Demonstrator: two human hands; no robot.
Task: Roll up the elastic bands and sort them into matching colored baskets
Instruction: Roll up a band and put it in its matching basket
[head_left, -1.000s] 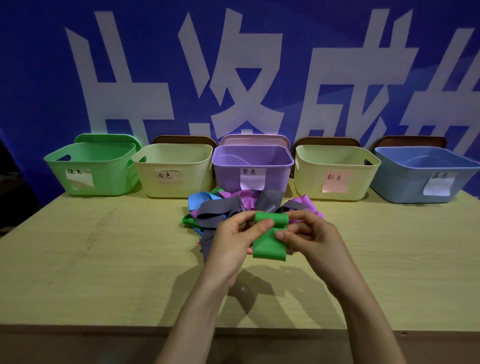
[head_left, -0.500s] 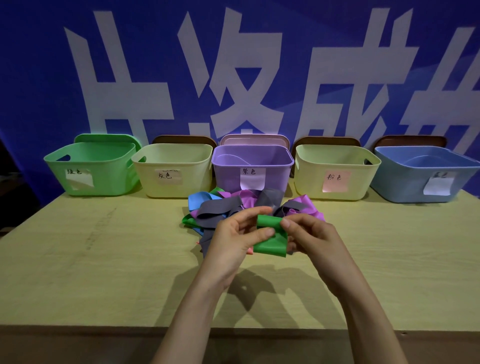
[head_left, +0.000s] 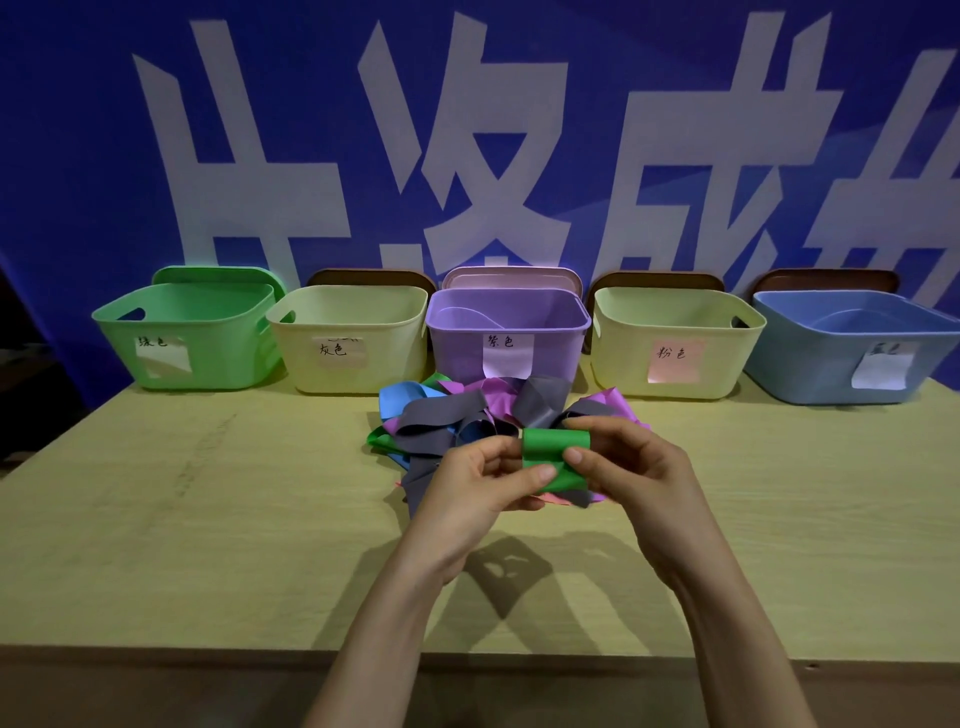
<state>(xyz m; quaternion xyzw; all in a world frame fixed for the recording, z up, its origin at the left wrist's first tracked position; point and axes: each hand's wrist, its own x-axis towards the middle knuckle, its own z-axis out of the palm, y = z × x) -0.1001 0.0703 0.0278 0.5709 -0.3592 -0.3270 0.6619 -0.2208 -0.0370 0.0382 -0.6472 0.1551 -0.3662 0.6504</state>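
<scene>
A green elastic band (head_left: 551, 453), partly rolled, is held above the table between both hands. My left hand (head_left: 475, 486) pinches its lower left side with thumb and fingers. My right hand (head_left: 631, 467) pinches the roll from the right, index finger over the top. Behind them lies a pile of loose bands (head_left: 467, 415) in grey, blue, purple, pink and green. Five baskets stand in a row at the back: green basket (head_left: 182, 338), cream basket with a grey label (head_left: 348, 338), purple basket (head_left: 506, 332), cream basket with a pink label (head_left: 672, 340), blue basket (head_left: 852, 348).
The wooden table (head_left: 208, 519) ends at a front edge just below my forearms. Lids lean behind the baskets against a blue banner with large white characters.
The green band's hanging tail has grown shorter as the roll thickened, and both hands have shifted slightly around it.
</scene>
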